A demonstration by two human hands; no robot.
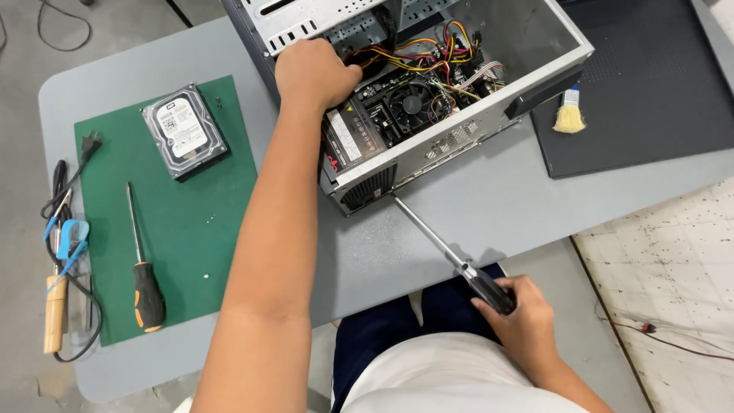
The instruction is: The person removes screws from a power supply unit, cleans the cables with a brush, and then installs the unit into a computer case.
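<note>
— Where are the hands?

— The left hand (315, 75) is curled over the edge of the open computer case (428, 99) lying on the grey table (474, 206), fingers gripping inside beside the power supply (353, 134).

— And the other?

— The right hand (520, 313) is wrapped around the black handle of a long screwdriver (447, 251), low near the lap, with the tip touching the case's near corner.

— Anything else?

— 1 hard drive (186, 130) and 1 orange-handled screwdriver (144, 264) lie on the green mat (191, 229), well apart from both hands.

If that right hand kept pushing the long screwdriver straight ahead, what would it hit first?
Probably the computer case: the right hand aims the screwdriver at its lower rear corner, where the tip looks to be touching already.
</note>
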